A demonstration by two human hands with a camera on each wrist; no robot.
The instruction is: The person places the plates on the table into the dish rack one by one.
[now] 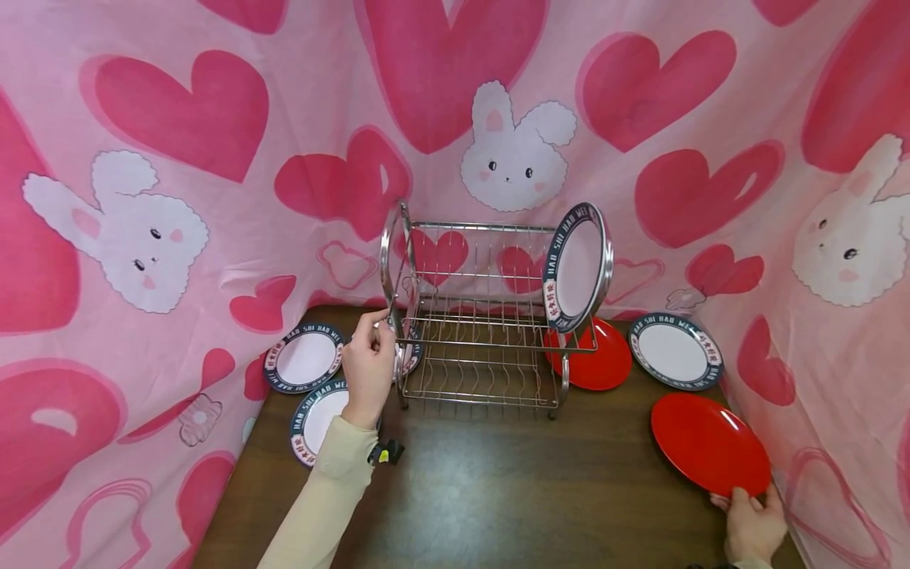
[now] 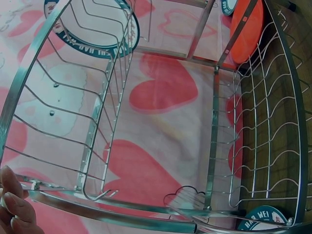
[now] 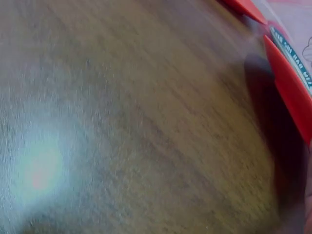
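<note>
Your right grip (image 1: 755,525) was closed on the rim of the red plate (image 1: 711,442) at the plate's five-o'clock edge, thumb above and fingers beneath. The plate was at four o'clock from the wire rack (image 1: 498,344), its near edge raised above the worktop (image 1: 498,490); whether its far edge made contact could not be told. Your left grip (image 1: 368,359) was closed on the rack's side frame at nine o'clock. You had to judge the plate as stiff and probably light, its glossy face liable to slip under a shallow pinch. Its material could not be confirmed, so you had reason to treat it as breakable. The rim was the suitable hold, with fingers well under; the rack's smooth metal appeared rigid, best braced at its frame.
</note>
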